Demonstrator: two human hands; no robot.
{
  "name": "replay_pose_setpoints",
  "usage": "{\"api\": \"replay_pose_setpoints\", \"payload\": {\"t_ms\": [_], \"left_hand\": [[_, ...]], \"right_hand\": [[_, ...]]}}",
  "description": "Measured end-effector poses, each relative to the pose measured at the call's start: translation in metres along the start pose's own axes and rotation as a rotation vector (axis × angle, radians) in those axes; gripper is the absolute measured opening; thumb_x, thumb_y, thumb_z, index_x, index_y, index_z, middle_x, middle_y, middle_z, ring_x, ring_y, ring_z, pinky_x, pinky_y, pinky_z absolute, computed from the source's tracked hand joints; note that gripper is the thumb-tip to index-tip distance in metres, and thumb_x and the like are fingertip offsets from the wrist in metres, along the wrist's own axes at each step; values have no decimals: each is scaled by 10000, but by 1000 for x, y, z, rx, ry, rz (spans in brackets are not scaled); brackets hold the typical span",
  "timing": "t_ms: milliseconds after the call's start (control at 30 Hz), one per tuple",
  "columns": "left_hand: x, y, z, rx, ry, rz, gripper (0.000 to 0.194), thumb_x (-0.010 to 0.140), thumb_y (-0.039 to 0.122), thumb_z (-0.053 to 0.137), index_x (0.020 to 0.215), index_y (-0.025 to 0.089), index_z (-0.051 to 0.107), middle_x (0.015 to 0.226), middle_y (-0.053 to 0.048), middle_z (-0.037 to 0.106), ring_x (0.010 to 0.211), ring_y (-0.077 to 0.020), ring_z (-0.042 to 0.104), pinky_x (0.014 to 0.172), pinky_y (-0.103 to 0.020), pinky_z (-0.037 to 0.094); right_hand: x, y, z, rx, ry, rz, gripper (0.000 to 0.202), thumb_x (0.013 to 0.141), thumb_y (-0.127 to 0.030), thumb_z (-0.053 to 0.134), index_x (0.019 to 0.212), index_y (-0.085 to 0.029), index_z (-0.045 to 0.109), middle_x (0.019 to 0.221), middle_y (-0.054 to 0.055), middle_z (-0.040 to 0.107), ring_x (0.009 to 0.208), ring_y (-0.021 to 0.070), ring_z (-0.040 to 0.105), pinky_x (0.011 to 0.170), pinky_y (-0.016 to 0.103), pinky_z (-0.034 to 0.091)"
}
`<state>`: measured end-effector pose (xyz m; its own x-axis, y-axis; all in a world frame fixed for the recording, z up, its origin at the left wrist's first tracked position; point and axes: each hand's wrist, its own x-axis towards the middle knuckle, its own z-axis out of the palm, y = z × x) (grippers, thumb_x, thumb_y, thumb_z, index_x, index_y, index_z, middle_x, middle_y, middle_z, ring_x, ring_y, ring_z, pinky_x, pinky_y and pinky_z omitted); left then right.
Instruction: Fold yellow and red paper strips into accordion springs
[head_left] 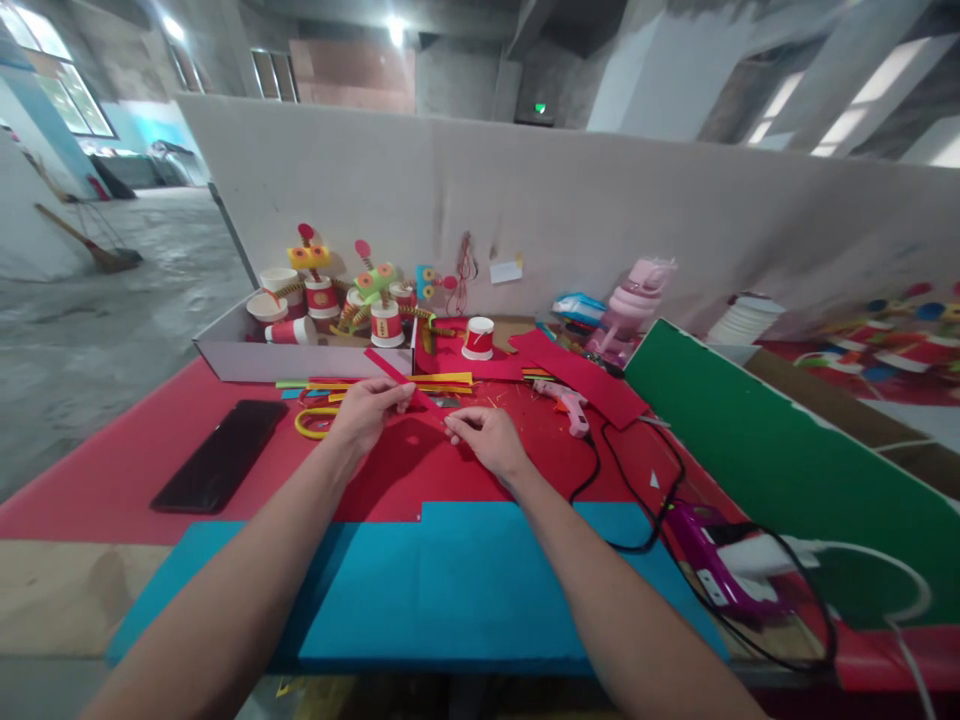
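Note:
A narrow red paper strip (390,368) slants between my two hands above the red tabletop. My left hand (369,408) pinches it near the middle, with its upper end sticking out past the fingers. The lower end meets the fingertips of my right hand (484,435), which are pressed together on it. Just beyond my left hand lie several coloured paper strips (442,380), mostly yellow. Yellow-handled scissors (309,424) rest by my left wrist, partly covered. A red and white paper cup (478,340) stands upright behind the hands.
A black tablet (219,455) lies at left. Cup figures fill a white box (300,362) at the back. Right of my hands are a pink glue gun (566,405) with a looping black cord, red paper (585,375) and a purple device (720,565). Green board (780,480) edges the right side.

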<state>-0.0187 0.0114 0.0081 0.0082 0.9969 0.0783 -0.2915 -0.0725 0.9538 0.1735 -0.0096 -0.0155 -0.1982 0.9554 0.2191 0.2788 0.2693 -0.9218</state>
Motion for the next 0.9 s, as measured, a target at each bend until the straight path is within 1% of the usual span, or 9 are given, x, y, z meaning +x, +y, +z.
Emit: {"api": "replay_pose_setpoints", "payload": {"t_ms": [233,300,367,433,533,567,667,800,900], "left_hand": [[17,17,-35,-102,172,102,221,518,233,832,581,113,658,509,-4,559,510,-85,496,495,-210,377],[20,18,-37,-181,286,184,239,528,270,829,624,124,665,538,2,577,520,-79,505,506,-202,390],[19,15,-31,-237,335,227,277,561,342,814,666,130,669,575,2,592,543,-75,521,534,-199,410],[12,9,-17,-193,230,157,323,587,400,796,701,124,676,603,-8,603,560,-80,534,547,-206,419],[-2,-5,10,4,-52,22,298,545,313,834,719,126,680,635,-15,629,571,-92,542,568,-220,421],[-6,-10,17,61,-81,22,271,550,308,830,662,129,661,603,-8,615,551,-89,524,565,-224,414],[-12,-17,27,164,-61,51,277,590,333,805,556,130,619,528,-3,578,529,-94,497,564,-237,397],[-7,-16,16,115,-10,80,265,604,331,797,581,129,626,543,-8,594,554,-102,512,604,-248,408],[-1,-13,7,70,21,80,253,597,311,803,592,126,631,556,-13,605,551,-98,514,607,-246,408]], "right_hand": [[-2,-3,3,34,-29,17,230,776,-357,600,728,-159,708,615,40,679,527,129,594,503,230,451],[-2,-4,3,45,-5,10,237,777,-363,598,729,-160,708,609,39,677,532,134,598,500,231,448],[-2,-5,3,55,45,7,242,779,-371,596,744,-161,712,615,40,682,542,142,608,502,236,452],[-1,-6,2,55,105,-11,231,780,-365,599,761,-166,714,644,42,697,567,151,627,540,247,473],[-1,-7,1,22,147,-60,211,792,-339,594,773,-171,721,648,36,703,598,159,646,606,259,494],[-1,-8,1,3,149,-74,213,799,-334,589,775,-172,724,630,33,699,595,160,646,610,259,494],[-3,-10,1,-67,147,-120,201,803,-320,597,791,-174,735,659,36,718,628,168,658,632,262,499],[-6,-14,0,-134,159,-141,188,753,-319,676,871,-189,743,861,56,757,755,200,688,717,296,520],[-7,-16,-1,-166,131,-140,196,765,-310,674,915,-202,741,900,52,756,799,203,695,753,307,522]]}}
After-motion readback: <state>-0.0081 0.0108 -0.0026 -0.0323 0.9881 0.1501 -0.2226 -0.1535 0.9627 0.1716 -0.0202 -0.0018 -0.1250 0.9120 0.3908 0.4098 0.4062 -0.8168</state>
